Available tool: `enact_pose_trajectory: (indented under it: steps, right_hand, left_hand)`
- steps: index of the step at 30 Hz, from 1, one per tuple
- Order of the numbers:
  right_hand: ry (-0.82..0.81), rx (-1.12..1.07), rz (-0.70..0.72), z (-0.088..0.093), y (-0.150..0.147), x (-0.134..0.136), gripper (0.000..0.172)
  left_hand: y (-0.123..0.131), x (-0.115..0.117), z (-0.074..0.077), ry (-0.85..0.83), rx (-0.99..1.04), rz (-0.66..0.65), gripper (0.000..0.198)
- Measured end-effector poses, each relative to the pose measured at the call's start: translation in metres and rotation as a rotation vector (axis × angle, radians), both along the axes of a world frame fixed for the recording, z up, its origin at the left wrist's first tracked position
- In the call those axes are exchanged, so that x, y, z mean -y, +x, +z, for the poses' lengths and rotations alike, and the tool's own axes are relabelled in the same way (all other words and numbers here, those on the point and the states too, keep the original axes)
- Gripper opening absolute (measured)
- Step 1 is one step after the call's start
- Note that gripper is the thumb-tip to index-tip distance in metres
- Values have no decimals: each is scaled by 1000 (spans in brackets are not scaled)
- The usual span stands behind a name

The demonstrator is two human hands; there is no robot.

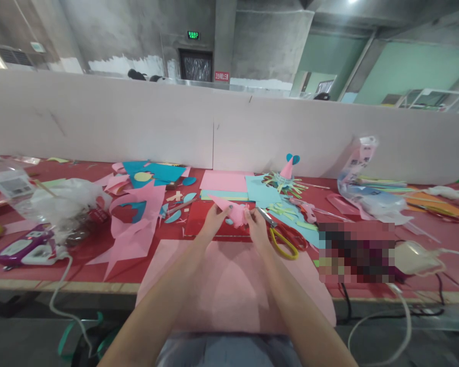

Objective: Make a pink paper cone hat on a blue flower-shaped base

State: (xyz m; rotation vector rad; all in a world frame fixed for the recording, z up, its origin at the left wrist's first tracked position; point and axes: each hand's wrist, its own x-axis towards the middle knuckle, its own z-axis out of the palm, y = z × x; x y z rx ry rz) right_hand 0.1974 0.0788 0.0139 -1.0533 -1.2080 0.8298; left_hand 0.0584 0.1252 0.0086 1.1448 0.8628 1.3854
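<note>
Both my hands hold a small pink paper piece (234, 212), pointed at its left end and crumpled on the right. My left hand (213, 220) pinches its left part; my right hand (257, 225) has its fingertips closed on the right edge. Beneath the paper lies a red board (199, 218). Close beside my right hand are scissors with yellow handles (285, 244), and a red handle (300, 237) shows behind them. A large pink sheet (229, 285) spreads under my forearms.
Pink paper offcuts (135, 219) and blue sheets (162, 174) lie to the left, near a purple and white device (25, 247) with a cord. A pink paper cone (286, 168) stands on fringed strips behind. A white partition (156, 122) borders the table's back.
</note>
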Motion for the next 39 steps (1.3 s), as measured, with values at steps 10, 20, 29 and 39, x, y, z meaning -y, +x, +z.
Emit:
enact_pose_trajectory:
  steps: [10, 20, 29, 39]
  right_hand:
    - [-118, -296, 105, 7, -3, 3, 40]
    - [-113, -220, 104, -1, 0, -2, 33]
    - [-102, -278, 121, 3, -2, 0, 34]
    - [-132, -318, 217, 5, -2, 4, 35]
  left_hand:
    - [-2, 9, 11, -10, 45, -51, 50]
    - [-6, 7, 13, -31, 69, 69, 48]
    - [-8, 5, 8, -101, 99, 52, 44]
    - [-8, 4, 2, -136, 217, -73, 45]
